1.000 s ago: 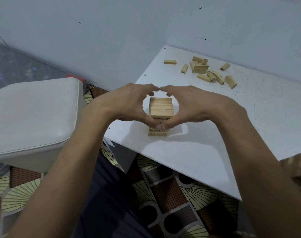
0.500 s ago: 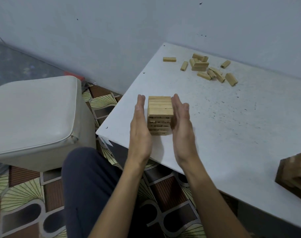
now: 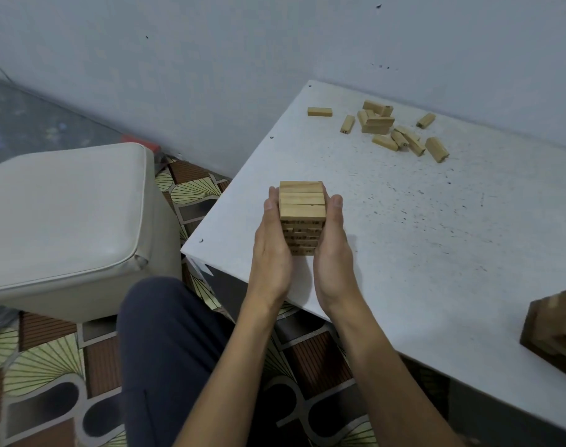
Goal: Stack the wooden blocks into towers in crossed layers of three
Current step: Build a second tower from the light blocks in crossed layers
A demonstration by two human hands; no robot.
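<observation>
So, table [image 3: 436, 253]: white and speckled, pushed against the wall along its far edge. Everything blocky sits on it.
Stool [image 3: 59, 214]: pale cushioned thing off the table's left edge, on the patterned floor.
Leg [image 3: 165, 350]: the person's, in dark trousers, between the stool and the table's near edge.
Dark stack [image 3: 555, 330]: at the table's right, cut off by the frame and blurry, so I can't say much beyond stacked layers.
Tower [image 3: 302, 201]: stands upright near the table's near-left corner, long axis straight up. The top layer is three blocks lying flat side by side, each running left to right, and it looks flush. The near face below it shows several more layers with small dark printed marks; can't read them.
Left hand [image 3: 270, 253]: flat, fingers straight and together, palm pressed against the tower's left side, thumb up by the top layer. Nothing is curled round the tower.
Right hand [image 3: 335, 253]: mirror image, flat palm on the tower's right side, thumb tip level with the top layer. So the tower is sandwiched between two open palms.
Loose blocks [image 3: 376, 124]: scattered heap near the table's far edge, pointing every which way, a few lying on top of each other.
Stray block [image 3: 319, 111]: lies flat by itself left of the heap, running left to right.
</observation>
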